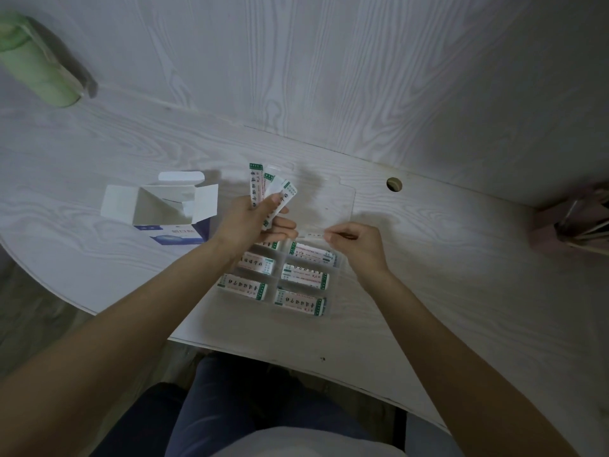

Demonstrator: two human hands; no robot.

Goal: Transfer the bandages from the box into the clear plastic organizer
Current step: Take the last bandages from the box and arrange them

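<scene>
Nearest me, the clear plastic organizer sits on the counter with wrapped bandages lying flat in its compartments. Just above its far edge I see the right hand pinching a single bandage strip by its end, held level, while the left hand grips a fanned bundle of bandages upright. Farther left stands the opened box, flaps spread, and a green roll lies at the far corner.

A pale wood-grain table carries an open box at left centre, a clear organizer at centre, and a green roll at upper left.
</scene>
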